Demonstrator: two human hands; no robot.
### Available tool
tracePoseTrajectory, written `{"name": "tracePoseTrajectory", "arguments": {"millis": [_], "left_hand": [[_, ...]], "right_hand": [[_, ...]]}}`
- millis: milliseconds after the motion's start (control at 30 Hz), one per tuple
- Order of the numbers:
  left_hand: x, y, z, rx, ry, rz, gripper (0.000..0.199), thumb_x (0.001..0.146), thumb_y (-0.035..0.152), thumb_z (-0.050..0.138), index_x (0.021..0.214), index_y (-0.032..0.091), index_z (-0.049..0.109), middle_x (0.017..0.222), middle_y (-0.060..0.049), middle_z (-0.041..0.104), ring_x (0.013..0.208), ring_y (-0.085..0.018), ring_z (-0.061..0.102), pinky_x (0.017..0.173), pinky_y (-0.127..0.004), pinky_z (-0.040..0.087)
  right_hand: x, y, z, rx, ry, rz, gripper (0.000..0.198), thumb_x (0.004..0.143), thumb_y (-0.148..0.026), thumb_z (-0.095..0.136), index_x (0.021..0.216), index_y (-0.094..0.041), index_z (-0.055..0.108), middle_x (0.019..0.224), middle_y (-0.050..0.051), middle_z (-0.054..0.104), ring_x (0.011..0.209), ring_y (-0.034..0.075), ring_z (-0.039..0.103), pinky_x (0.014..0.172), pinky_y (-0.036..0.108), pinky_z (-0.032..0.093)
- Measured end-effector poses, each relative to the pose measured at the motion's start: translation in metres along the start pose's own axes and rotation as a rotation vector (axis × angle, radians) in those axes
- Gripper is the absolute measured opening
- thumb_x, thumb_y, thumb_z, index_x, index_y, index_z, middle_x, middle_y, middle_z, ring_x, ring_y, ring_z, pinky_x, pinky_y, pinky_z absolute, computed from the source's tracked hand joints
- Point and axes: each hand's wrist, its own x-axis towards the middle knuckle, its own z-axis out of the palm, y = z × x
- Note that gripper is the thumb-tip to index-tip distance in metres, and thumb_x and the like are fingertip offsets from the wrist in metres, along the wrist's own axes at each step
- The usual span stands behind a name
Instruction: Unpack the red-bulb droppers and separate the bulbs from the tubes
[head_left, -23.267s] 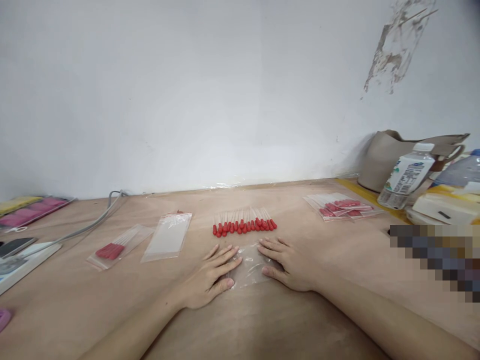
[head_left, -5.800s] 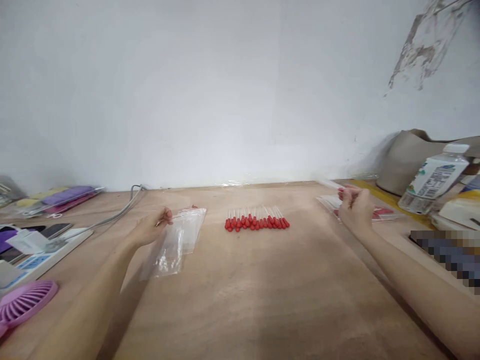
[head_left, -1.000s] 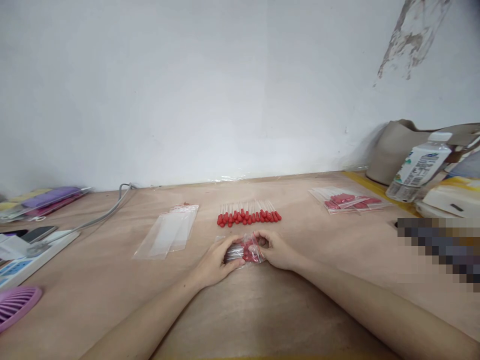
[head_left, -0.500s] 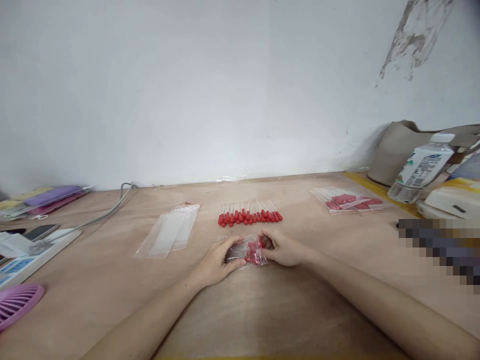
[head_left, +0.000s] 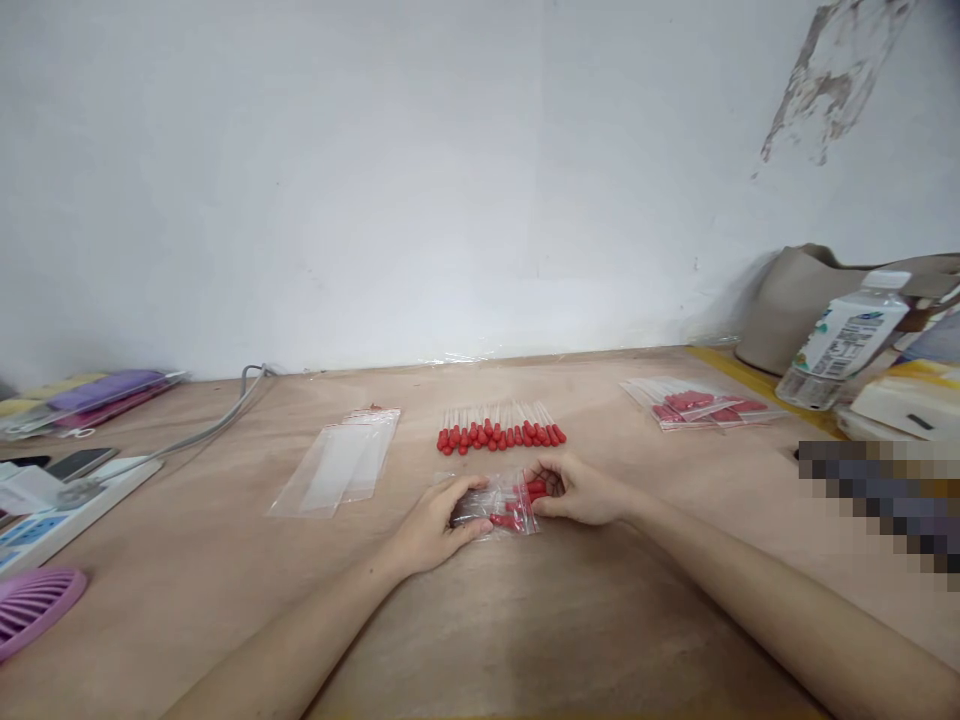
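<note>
My left hand [head_left: 435,527] grips a small clear zip bag [head_left: 480,505] low over the wooden table, thumb and fingers around its left part. Inside the bag lie thin clear stems with red bulbs, which look like droppers [head_left: 507,521]. At the bag's right end, my right hand [head_left: 577,490] has curled fingers on red bulbs that stick out of the opening; its fingertips are partly hidden. Just beyond, a row of red-bulbed droppers [head_left: 501,434] lies with bulbs toward me. Flat clear zip bags [head_left: 330,468] overlap to the left.
Filled bags with red bulbs [head_left: 705,405] lie at the back right, near a plastic bottle [head_left: 847,340] and a grey-brown bag [head_left: 787,300]. On the left are a power strip [head_left: 82,515], a grey cable [head_left: 217,420], a phone [head_left: 81,464] and a purple fan-like grille [head_left: 37,610].
My right hand has shifted slightly right, and some red bulbs now stick out past the bag's opening. My left hand has stayed in place on the bag.
</note>
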Motion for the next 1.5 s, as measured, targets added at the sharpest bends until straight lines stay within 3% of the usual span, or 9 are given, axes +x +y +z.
{"name": "tracePoseTrajectory", "arguments": {"millis": [133, 267, 433, 600, 733, 833, 933, 1267, 1500], "left_hand": [[0.0, 0.0, 0.0, 0.008, -0.003, -0.003, 0.04, 0.079, 0.04, 0.054, 0.114, 0.022, 0.049, 0.113, -0.006, 0.056, 0.102, -0.022, 0.052, 0.085, -0.035, 0.043], [0.0, -0.002, 0.0, 0.004, -0.014, -0.006, 0.039, 0.079, 0.04, 0.054, 0.114, 0.022, 0.049, 0.113, -0.006, 0.056, 0.102, -0.021, 0.052, 0.085, -0.034, 0.043], [0.0, -0.005, 0.001, 0.012, -0.008, -0.005, 0.04, 0.078, 0.04, 0.055, 0.113, 0.021, 0.049, 0.112, -0.007, 0.057, 0.099, -0.022, 0.053, 0.084, -0.034, 0.043], [0.001, -0.004, 0.001, 0.003, -0.003, 0.029, 0.036, 0.078, 0.037, 0.055, 0.11, 0.021, 0.051, 0.108, -0.006, 0.058, 0.096, -0.021, 0.054, 0.082, -0.033, 0.043], [0.001, -0.001, 0.0, -0.01, 0.005, 0.044, 0.033, 0.078, 0.035, 0.055, 0.108, 0.021, 0.052, 0.105, -0.006, 0.059, 0.093, -0.02, 0.054, 0.08, -0.033, 0.043], [0.001, -0.001, 0.0, -0.005, 0.007, 0.048, 0.033, 0.079, 0.036, 0.054, 0.109, 0.021, 0.052, 0.106, -0.006, 0.058, 0.094, -0.02, 0.054, 0.082, -0.034, 0.043], [0.001, -0.001, 0.0, 0.0, 0.002, 0.054, 0.033, 0.079, 0.036, 0.054, 0.108, 0.021, 0.052, 0.105, -0.006, 0.058, 0.094, -0.02, 0.054, 0.082, -0.034, 0.043], [0.002, 0.001, -0.002, 0.008, -0.004, 0.053, 0.032, 0.079, 0.035, 0.054, 0.108, 0.021, 0.052, 0.106, -0.005, 0.059, 0.094, -0.02, 0.054, 0.08, -0.032, 0.043], [0.001, 0.0, -0.001, 0.007, 0.004, 0.061, 0.032, 0.08, 0.036, 0.054, 0.108, 0.021, 0.052, 0.107, -0.005, 0.058, 0.095, -0.02, 0.054, 0.081, -0.032, 0.042]], "right_hand": [[-0.002, -0.003, -0.017, 0.1, 0.025, 0.138, 0.028, 0.061, -0.024, 0.069, 0.083, -0.016, 0.053, 0.065, -0.003, 0.058, 0.056, 0.009, 0.052, 0.053, 0.022, 0.04], [-0.004, 0.002, -0.037, 0.275, 0.052, 0.11, 0.03, 0.063, -0.032, 0.069, 0.087, -0.017, 0.058, 0.087, 0.002, 0.063, 0.077, 0.012, 0.057, 0.069, 0.024, 0.044], [-0.01, -0.001, -0.066, 0.243, 0.245, 0.113, 0.033, 0.066, -0.036, 0.066, 0.092, -0.017, 0.061, 0.082, 0.003, 0.064, 0.07, 0.011, 0.058, 0.066, 0.025, 0.045], [0.0, -0.02, -0.081, 0.095, 0.523, -0.053, 0.033, 0.067, -0.035, 0.065, 0.094, -0.016, 0.059, 0.088, 0.007, 0.065, 0.078, 0.015, 0.06, 0.073, 0.03, 0.047], [0.031, -0.015, -0.061, -0.239, 0.744, -0.304, 0.029, 0.074, -0.032, 0.058, 0.098, -0.016, 0.057, 0.088, 0.007, 0.064, 0.079, 0.017, 0.06, 0.077, 0.034, 0.047], [0.054, -0.001, -0.04, -0.634, 0.622, -0.416, 0.025, 0.082, -0.022, 0.045, 0.104, -0.017, 0.055, 0.097, 0.01, 0.061, 0.088, 0.019, 0.057, 0.082, 0.035, 0.045], [0.068, 0.012, -0.027, -0.815, 0.517, -0.445, 0.03, 0.084, -0.014, 0.039, 0.108, -0.018, 0.054, 0.107, 0.012, 0.057, 0.099, 0.021, 0.052, 0.087, 0.036, 0.041], [0.079, 0.028, -0.023, -0.926, 0.369, -0.416, 0.031, 0.083, -0.013, 0.042, 0.111, -0.016, 0.054, 0.104, 0.012, 0.055, 0.097, 0.021, 0.049, 0.084, 0.033, 0.04], [0.072, 0.022, -0.026, -0.905, 0.326, -0.376, 0.016, 0.079, -0.014, 0.051, 0.088, -0.016, 0.064, 0.095, 0.009, 0.056, 0.091, 0.019, 0.051, 0.081, 0.03, 0.041]]}}
